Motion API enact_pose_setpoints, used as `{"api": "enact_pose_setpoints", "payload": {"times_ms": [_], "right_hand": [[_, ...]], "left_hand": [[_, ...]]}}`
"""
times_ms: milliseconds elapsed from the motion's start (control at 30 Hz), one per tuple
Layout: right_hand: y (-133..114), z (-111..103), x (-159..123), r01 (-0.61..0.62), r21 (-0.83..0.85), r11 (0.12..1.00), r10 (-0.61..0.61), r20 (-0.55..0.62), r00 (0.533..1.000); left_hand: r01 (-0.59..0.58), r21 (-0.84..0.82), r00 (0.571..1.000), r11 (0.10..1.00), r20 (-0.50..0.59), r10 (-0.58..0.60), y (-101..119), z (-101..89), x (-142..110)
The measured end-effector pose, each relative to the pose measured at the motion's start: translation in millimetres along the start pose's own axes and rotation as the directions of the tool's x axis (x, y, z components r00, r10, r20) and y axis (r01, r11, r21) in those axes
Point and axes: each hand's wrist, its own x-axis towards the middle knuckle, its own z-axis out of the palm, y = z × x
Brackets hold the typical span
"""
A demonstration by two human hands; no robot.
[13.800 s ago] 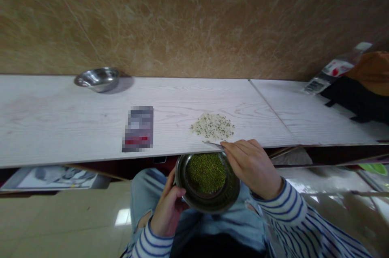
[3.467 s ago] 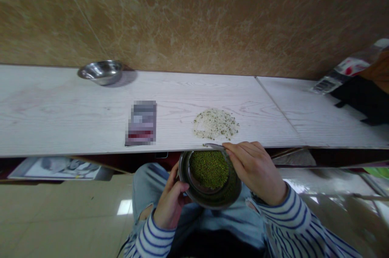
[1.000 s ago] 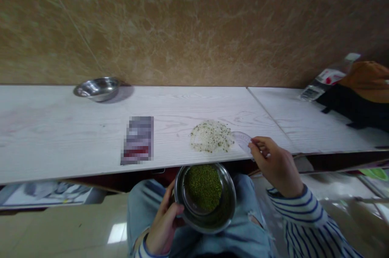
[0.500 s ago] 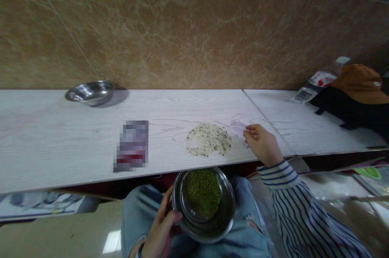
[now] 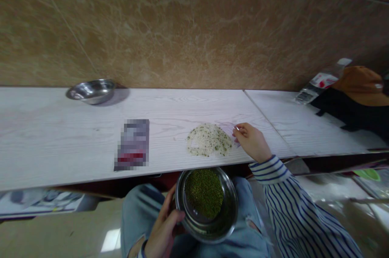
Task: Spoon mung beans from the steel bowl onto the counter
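Observation:
My left hand (image 5: pixel 165 223) grips the left rim of a steel bowl (image 5: pixel 233 213) held over my lap, below the table's front edge. Small green beans (image 5: pixel 206 193) fill part of the bowl. On the table lies a flat pile of white grains (image 5: pixel 206 140), probably rice, with green beans mixed in, mostly on its right side. At that right side, my right hand (image 5: pixel 247 138) pinches a thin clear plastic piece (image 5: pixel 226 125) with a curved edge. The piece is see-through and partly behind the fingers, so its exact shape is hard to make out.
A second steel bowl (image 5: pixel 92 92) stands at the back left by the wall. A blurred-out flat item (image 5: pixel 133 144) lies left of the pile. At the right are a leaning plastic bottle (image 5: pixel 319 81), a brown cap (image 5: pixel 361 83) and black cloth (image 5: pixel 337 104).
My right hand has moved left with the clear plastic piece, up to the pile's right edge. The bowl in my left hand has shifted slightly right.

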Motion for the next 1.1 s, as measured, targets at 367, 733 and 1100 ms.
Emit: {"api": "enact_pose_setpoints", "payload": {"times_ms": [367,733,1100], "right_hand": [[-17,13,-2,0.09,0.036,0.995,-0.09,0.013,0.996],[-36,22,-10,0.177,0.005,0.984,-0.177,0.068,0.982],[-53,25,-21,0.276,-0.049,0.96,-0.269,0.119,0.956]], "left_hand": [[-0.003,-0.029,1.0,1.0,-0.004,0.003,1,0.1,0],[0.001,-0.038,1.0,0.999,0.018,0.0,0,-1.2,0],[-0.003,-0.033,1.0,0.999,0.015,0.003,-2,-1.7,-1]]}}
